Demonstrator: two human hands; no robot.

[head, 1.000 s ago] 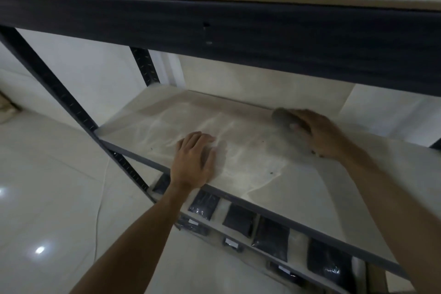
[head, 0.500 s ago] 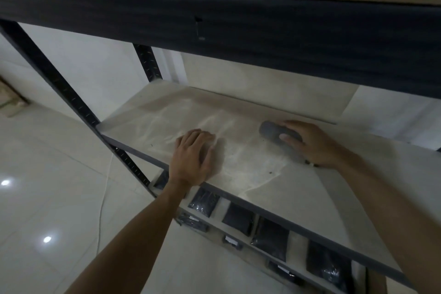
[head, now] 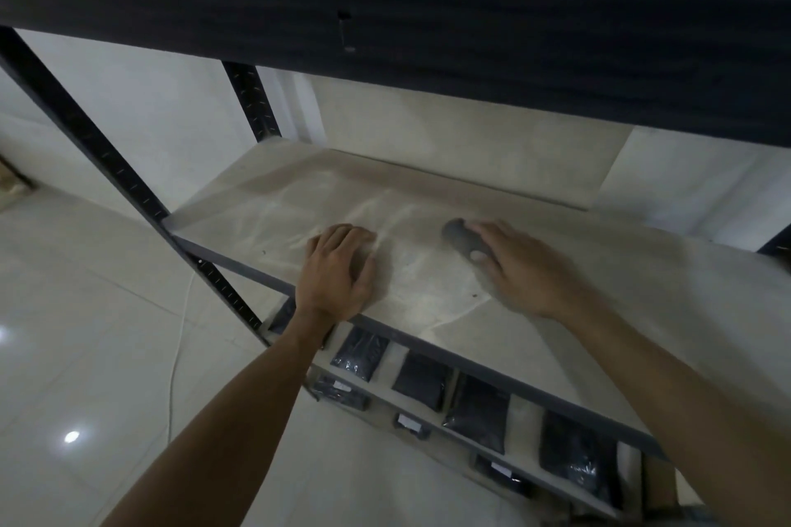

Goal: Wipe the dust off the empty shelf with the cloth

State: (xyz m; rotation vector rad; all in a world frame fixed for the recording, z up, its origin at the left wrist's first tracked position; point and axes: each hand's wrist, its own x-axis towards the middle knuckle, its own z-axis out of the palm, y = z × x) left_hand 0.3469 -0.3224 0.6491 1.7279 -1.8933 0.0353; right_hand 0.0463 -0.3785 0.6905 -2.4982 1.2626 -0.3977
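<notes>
Cloth (head: 464,240) under right grip (head: 528,270), seemingly pressed on shelf (head: 556,355).

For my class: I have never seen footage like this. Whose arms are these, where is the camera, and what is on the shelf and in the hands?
One camera, worn on a person's head, looks down at their bare arms. The left hand lies flat and empty on the dusty pale middle shelf board of a dark metal rack. The right hand presses a small dark grey cloth onto that board. Nothing else lies there. Black plastic-wrapped packets sit on the shelf below.
</notes>
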